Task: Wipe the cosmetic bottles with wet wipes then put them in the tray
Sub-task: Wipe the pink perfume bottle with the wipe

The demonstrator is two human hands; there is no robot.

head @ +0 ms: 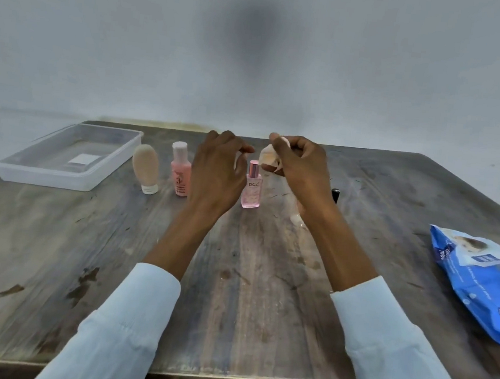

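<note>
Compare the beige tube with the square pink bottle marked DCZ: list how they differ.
The beige tube is opaque and oval, while the DCZ bottle is clear pink and square-sided. The tube stands on its white cap, cap down; the DCZ bottle has its pink cap on top. The tube stands near the tray; the DCZ bottle stands between the two hands. Both stand upright on the table, outside the tray.
</note>
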